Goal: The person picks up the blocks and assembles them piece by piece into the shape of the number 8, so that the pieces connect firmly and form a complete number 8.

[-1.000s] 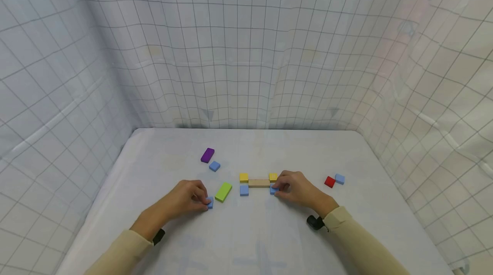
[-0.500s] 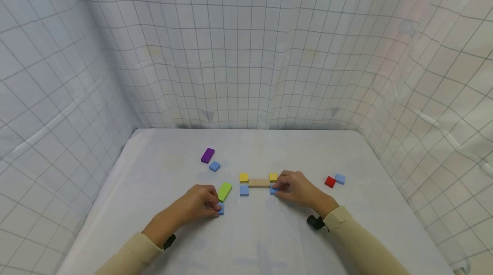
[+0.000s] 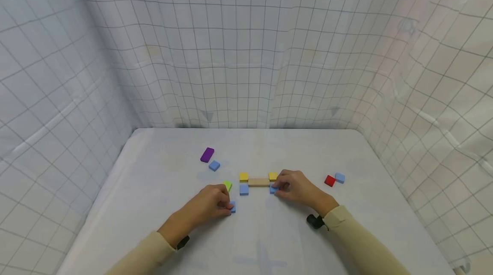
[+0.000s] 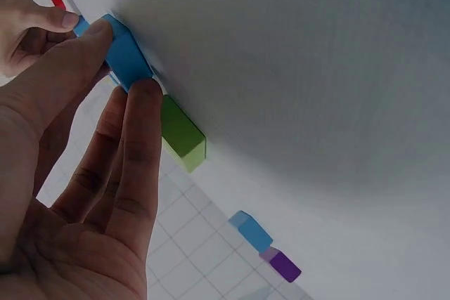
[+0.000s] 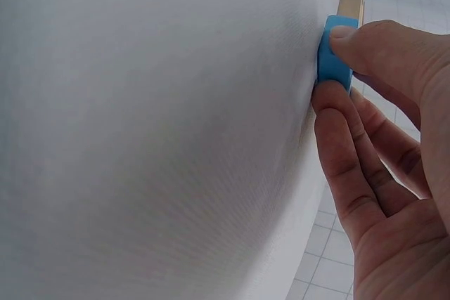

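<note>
Over your white table (image 3: 292,146), your left hand (image 3: 209,204) and right hand (image 3: 295,187) each make a narrow pinch. The plank (image 3: 259,183) lies between them, the green block (image 3: 228,186) partly hidden behind the left hand. Your left holds a blue block (image 3: 233,207) near the green one; your right, a second blue block (image 5: 336,54) at the plank's right end.

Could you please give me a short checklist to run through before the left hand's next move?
1. Grip of the left hand: ok, it pinches the first blue block.
2. Steadiness of the right side: ok, the right hand holds the second blue block by the wooden block.
3. Yellow blocks at both wooden ends: ok.
4. First blue block meeting the third blue block: not ok, a gap shows.
5. First blue block off the table: cannot tell.
</note>
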`<state>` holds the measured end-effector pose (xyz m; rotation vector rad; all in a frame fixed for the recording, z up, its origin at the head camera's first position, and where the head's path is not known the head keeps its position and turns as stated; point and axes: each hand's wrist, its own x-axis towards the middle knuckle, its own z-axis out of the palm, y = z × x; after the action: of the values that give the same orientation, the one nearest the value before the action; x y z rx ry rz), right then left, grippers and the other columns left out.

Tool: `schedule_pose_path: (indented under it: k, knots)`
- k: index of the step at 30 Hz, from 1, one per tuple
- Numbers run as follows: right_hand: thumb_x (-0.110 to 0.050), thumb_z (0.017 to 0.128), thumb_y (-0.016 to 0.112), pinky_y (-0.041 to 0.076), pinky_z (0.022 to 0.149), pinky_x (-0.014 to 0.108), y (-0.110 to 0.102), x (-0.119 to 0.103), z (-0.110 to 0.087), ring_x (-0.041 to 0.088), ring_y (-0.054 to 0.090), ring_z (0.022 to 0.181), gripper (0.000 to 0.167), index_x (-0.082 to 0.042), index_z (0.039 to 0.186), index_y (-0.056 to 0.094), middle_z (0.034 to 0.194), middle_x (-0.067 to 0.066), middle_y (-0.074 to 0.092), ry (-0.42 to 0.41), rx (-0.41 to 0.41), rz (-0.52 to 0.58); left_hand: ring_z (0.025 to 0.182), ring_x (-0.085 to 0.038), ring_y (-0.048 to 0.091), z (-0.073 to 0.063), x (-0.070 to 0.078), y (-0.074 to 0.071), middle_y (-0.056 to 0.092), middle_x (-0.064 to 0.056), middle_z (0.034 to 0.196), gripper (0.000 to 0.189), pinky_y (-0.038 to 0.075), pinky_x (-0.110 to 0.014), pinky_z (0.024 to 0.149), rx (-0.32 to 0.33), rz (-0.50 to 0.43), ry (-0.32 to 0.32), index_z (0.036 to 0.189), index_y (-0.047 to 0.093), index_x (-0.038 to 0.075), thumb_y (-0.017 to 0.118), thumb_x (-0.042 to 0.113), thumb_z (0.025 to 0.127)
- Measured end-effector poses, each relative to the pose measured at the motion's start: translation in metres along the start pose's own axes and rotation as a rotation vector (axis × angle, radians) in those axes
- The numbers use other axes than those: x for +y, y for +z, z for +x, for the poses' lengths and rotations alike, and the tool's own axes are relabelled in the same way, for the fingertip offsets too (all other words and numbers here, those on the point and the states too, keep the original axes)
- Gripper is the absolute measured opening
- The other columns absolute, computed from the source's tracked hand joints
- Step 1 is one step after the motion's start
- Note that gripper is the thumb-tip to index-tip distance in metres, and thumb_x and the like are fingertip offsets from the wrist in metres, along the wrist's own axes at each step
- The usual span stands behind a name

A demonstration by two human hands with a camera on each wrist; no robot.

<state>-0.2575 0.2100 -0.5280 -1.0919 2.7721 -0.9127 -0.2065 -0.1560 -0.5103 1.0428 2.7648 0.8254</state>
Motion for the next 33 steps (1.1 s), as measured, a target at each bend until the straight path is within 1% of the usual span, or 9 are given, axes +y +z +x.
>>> schedule_pose_path:
  k: [5,12,17,21,28,33]
  knots:
    - [-0.009,0.1,0.094,0.068,0.091,0.023,0.0,0.001,0.0,0.005,0.074,0.099,0.015,-0.013,0.113,0.09,0.115,0.0,0.081,-0.003,0.001,0.0,0.082,0.002,0.057,0.007,0.008,0.006,0.071,0.005,0.094,0.015,0.059,-0.02,0.075,0.027,0.007,-0.02,0.087,0.087,0.012,0.101,0.007,0.09]
    - [-0.01,0.1,0.093,0.068,0.092,0.023,0.0,0.0,0.0,0.006,0.074,0.1,0.015,-0.014,0.114,0.089,0.115,0.0,0.081,0.007,-0.005,-0.005,0.084,-0.001,0.061,0.014,0.018,0.014,0.072,0.004,0.091,0.013,0.059,-0.018,0.074,0.075,-0.011,-0.065,0.092,0.089,0.009,0.101,0.004,0.089]
    - [-0.01,0.1,0.094,0.068,0.094,0.024,-0.001,-0.001,0.0,0.007,0.075,0.1,0.015,-0.014,0.114,0.089,0.116,0.0,0.081,0.007,-0.008,-0.008,0.082,-0.003,0.062,0.019,0.02,0.02,0.074,0.001,0.089,0.014,0.059,-0.019,0.072,0.127,0.004,-0.052,0.093,0.089,0.006,0.101,0.002,0.088]
    - [-0.01,0.1,0.094,0.068,0.094,0.024,-0.002,-0.001,0.0,0.008,0.075,0.101,0.016,-0.013,0.115,0.09,0.116,0.001,0.081,0.003,-0.01,-0.007,0.08,-0.004,0.066,0.022,0.02,0.024,0.076,-0.002,0.087,0.015,0.061,-0.019,0.073,0.161,0.005,-0.036,0.092,0.088,0.004,0.102,0.001,0.086]
    - [-0.01,0.1,0.094,0.068,0.093,0.024,-0.003,-0.002,0.001,0.008,0.076,0.101,0.015,-0.013,0.114,0.089,0.116,0.001,0.081,0.002,-0.006,-0.015,0.079,-0.005,0.065,0.025,0.021,0.027,0.075,-0.002,0.086,0.017,0.059,-0.019,0.071,0.176,0.009,-0.042,0.089,0.087,0.006,0.103,0.004,0.086]
    - [-0.01,0.1,0.094,0.068,0.091,0.024,-0.002,-0.001,0.001,0.009,0.076,0.099,0.015,-0.012,0.114,0.089,0.115,0.001,0.081,-0.01,-0.008,-0.019,0.079,-0.007,0.068,0.026,0.022,0.029,0.074,-0.002,0.086,0.019,0.059,-0.019,0.07,0.184,0.021,-0.05,0.087,0.085,0.007,0.104,0.005,0.085]
